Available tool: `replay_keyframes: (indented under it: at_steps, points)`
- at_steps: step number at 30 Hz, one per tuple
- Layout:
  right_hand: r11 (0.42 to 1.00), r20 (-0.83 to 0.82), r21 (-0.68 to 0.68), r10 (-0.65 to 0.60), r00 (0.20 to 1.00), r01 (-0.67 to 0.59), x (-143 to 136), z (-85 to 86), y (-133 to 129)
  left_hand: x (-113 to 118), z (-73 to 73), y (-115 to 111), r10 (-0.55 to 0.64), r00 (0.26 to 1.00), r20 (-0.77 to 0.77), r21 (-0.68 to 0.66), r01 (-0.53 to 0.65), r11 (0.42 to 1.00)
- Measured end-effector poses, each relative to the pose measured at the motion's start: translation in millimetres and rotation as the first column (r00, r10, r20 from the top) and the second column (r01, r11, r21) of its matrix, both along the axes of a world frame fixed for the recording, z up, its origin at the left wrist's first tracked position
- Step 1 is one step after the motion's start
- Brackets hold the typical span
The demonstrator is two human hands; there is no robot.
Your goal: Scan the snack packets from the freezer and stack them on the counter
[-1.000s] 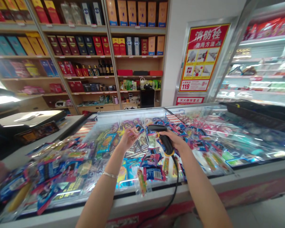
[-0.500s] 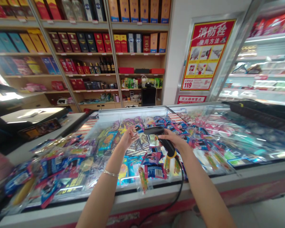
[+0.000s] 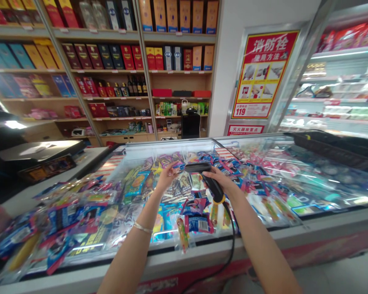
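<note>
My right hand [image 3: 223, 180] is wrapped round the handle of a black barcode scanner [image 3: 199, 167], whose head points left. A dark cable [image 3: 231, 241] runs down from its handle. Just left of the scanner head, my left hand [image 3: 167, 176] pinches a small packet with blue on it [image 3: 178, 167]; fingers cover part of it. Below both hands is a freezer [image 3: 159, 253] with a glass top, full of colourful wrapped packets. Near its front edge lie a blue and pink packet [image 3: 198, 223] with a barcode and a clear-wrapped corn-like item [image 3: 182, 232].
A heap of packets [image 3: 64, 216] lies on the glass at the left, beside a counter [image 3: 92, 159]. More packets [image 3: 257, 183] spread to the right, with a black tray [image 3: 322, 149] behind. Shelves [image 3: 122, 98] of boxes and bottles stand at the back.
My left hand has turned the small packet, so it now looks thinner and bluer. Both hands and the scanner stay close together; the view has shifted slightly.
</note>
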State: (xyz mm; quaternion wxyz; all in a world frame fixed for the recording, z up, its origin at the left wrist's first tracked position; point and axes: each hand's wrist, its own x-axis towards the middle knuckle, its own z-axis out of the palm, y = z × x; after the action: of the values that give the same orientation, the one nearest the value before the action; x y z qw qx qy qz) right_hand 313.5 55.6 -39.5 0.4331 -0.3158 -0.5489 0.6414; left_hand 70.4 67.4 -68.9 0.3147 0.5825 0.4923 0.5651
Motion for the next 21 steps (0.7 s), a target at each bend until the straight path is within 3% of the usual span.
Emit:
replay_keyframes:
  at_steps: [3, 7, 10, 13, 17, 21]
  points:
    - [1.000, -0.009, -0.007, -0.017, 1.000, 0.017, 0, 0.0, -1, 0, -3.6, 4, -0.007, 1.000, 0.024, 0.003, 0.007, 1.000]
    - [1.000, -0.012, 0.005, -0.002, 1.000, 0.002, 0, -0.6, 1, 3, -5.3, 4, -0.003, 0.974, 0.227, -0.105, 0.027, 0.994]
    - [1.000, -0.003, 0.004, 0.005, 1.000, -0.005, 0, -1.8, 3, 4, -2.0, 0, 0.004, 0.890, 0.456, -0.237, 0.117, 0.965]
    - [1.000, 0.006, 0.010, 0.013, 1.000, -0.013, 1, -3.0, 4, 4, 2.8, -4, 0.041, 0.780, 0.624, -0.284, 0.179, 0.942]
    - [0.998, 0.040, 0.037, 0.055, 0.998, -0.056, 1, -4.8, 4, 3, 6.3, -6, 0.069, 0.694, 0.717, -0.292, 0.209, 0.933]
    - [0.996, 0.074, 0.037, 0.080, 0.994, -0.083, -1, -5.5, 4, 3, 5.2, -5, 0.026, 0.652, 0.758, -0.213, 0.210, 0.954]
